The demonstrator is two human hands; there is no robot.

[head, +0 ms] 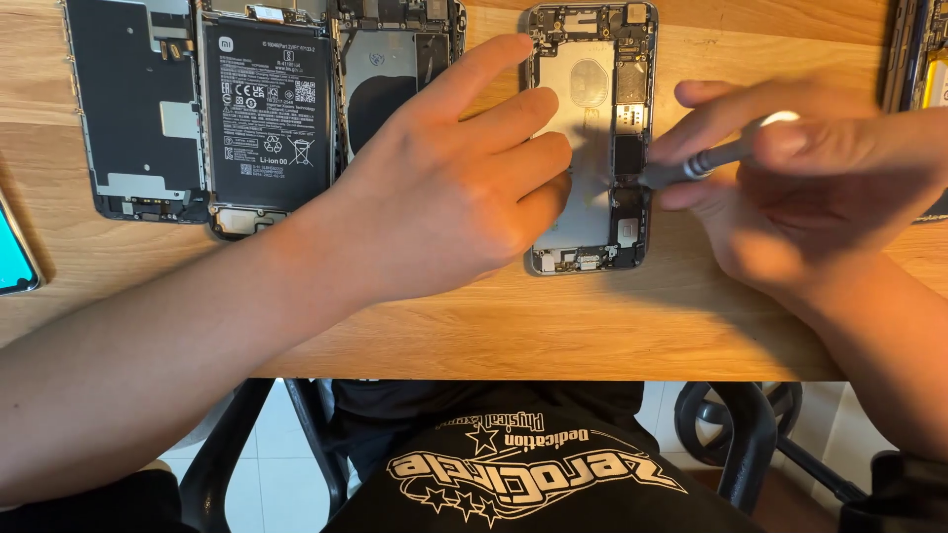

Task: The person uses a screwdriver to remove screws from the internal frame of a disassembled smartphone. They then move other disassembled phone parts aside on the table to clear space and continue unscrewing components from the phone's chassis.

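Person is sitting at a wooden bench, working on an opened phone chassis lying flat, internals facing up, near the far edge, centre-right.

Left hand is resting on the left side of the chassis, fingers spread and laid flat across it, palm down. Not gripping anything, looks like it's just pinning the frame so it isn't sliding. Index finger is pointing up toward the top-left corner of the frame.

Right hand is pinching a slim metal screwdriver, grip pressed together around the shaft, tool lying nearly horizontal with the tip coming in at the right edge of the chassis about mid-height. Hand is motion-blurred, so can't tell exactly which fingers are on the handle, or whether the tip is touching a screw.

Other hardware is parked to the left, well apart from the work: a second opened phone with a black battery showing, and a dark back panel beside it. Something with a turquoise screen is poking in at the left edge. Another device is sitting at the far right, mostly cut off.
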